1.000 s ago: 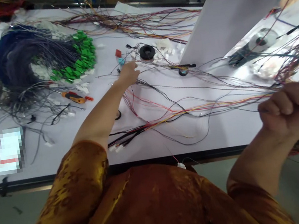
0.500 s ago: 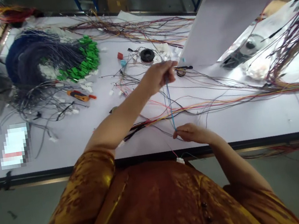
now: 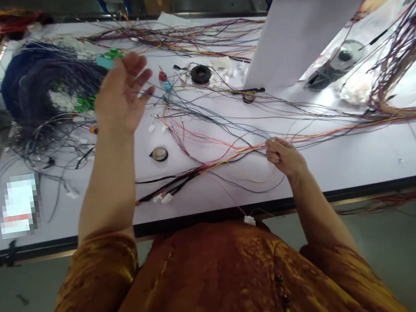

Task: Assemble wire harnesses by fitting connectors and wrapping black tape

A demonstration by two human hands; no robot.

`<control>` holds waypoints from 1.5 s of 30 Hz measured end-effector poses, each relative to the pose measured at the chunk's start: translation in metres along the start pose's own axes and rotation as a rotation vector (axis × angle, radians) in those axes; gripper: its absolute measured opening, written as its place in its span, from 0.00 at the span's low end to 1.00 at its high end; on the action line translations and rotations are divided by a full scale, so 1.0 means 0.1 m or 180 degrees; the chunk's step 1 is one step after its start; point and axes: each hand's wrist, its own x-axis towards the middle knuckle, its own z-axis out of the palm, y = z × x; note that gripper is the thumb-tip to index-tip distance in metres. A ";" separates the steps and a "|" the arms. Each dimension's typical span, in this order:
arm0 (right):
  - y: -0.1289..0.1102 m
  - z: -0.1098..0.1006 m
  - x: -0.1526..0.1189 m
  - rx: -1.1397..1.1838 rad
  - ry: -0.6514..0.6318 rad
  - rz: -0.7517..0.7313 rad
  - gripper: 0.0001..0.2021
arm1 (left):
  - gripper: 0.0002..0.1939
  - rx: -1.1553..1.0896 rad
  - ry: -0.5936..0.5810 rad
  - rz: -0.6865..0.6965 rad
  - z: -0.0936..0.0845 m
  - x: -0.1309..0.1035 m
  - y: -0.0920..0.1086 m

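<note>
My left hand [image 3: 117,99] is raised over the left part of the table, its fingers spread. Thin blue wires [image 3: 217,113] stretch from beside its fingers down to the right. Just beyond that hand lies a light blue piece [image 3: 104,62]; whether the hand touches it is unclear. My right hand [image 3: 284,155] is closed round the other end of the blue wires, above the front half of the table. Between the hands, a bundle of red, yellow and black wires [image 3: 209,166] crosses the white table [image 3: 335,168] beneath the blue wires.
Coiled dark blue wires [image 3: 26,89] with green connectors [image 3: 85,103] lie at left. A phone [image 3: 20,205] rests near the front left edge. A black ring [image 3: 200,74] and a round tape roll [image 3: 160,154] lie mid-table. A white panel [image 3: 282,25] rises behind.
My left hand has swung far to the left and its fingers have spread. My right hand has moved up and right, still closed. The blue wires now run slantwise between them instead of upright.
</note>
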 end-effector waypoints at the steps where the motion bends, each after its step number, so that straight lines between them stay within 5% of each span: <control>1: 0.00 0.03 0.04 0.0101 0.0044 -0.0066 0.27 | 0.14 0.0055 0.0106 0.0057 -0.07 -0.09 0.06; 6: 0.02 0.23 0.19 0.0387 0.0608 -0.0597 0.23 | 0.19 0.0370 0.0899 0.0197 -0.28 -0.55 0.23; 10: 0.01 0.36 0.24 0.0526 0.1018 -0.0683 0.19 | 0.23 0.0230 0.1071 0.0012 -0.45 -0.84 0.23; 17: 0.04 0.43 0.18 0.0427 0.0582 -0.0415 0.20 | 0.03 0.0305 0.1066 -0.0989 -0.83 -1.20 -0.25; 20: 0.05 0.46 0.12 0.0167 0.0433 -0.0361 0.18 | 0.12 0.0361 0.0545 -0.1441 -0.57 -1.43 -0.52; 24: 0.05 0.52 0.03 -0.0263 0.0066 -0.0417 0.18 | 0.22 0.0368 -0.0584 -0.2329 0.13 -1.47 -0.93; 28: 0.07 0.56 -0.06 -0.0593 -0.0230 -0.0599 0.18 | 0.15 -0.0331 -0.0399 -0.2449 0.65 -1.22 -1.28; 34: 0.19 0.63 0.02 -0.0813 0.0195 -0.0894 0.20 | 0.21 -0.0221 -0.0055 -0.1909 0.91 -1.19 -1.51; 37: 0.24 0.64 0.16 -0.0458 0.0571 -0.0878 0.21 | 0.22 -0.0116 0.0069 -0.1713 0.85 -1.23 -1.43; 39: 0.22 0.57 0.25 -0.0280 0.0836 -0.0894 0.19 | 0.20 -0.0230 0.0273 -0.1569 0.65 -1.15 -1.22; 45: -0.11 0.06 0.49 -0.0276 0.1651 -0.1108 0.10 | 0.15 -0.0492 0.1148 -0.0616 -0.40 -0.98 -0.16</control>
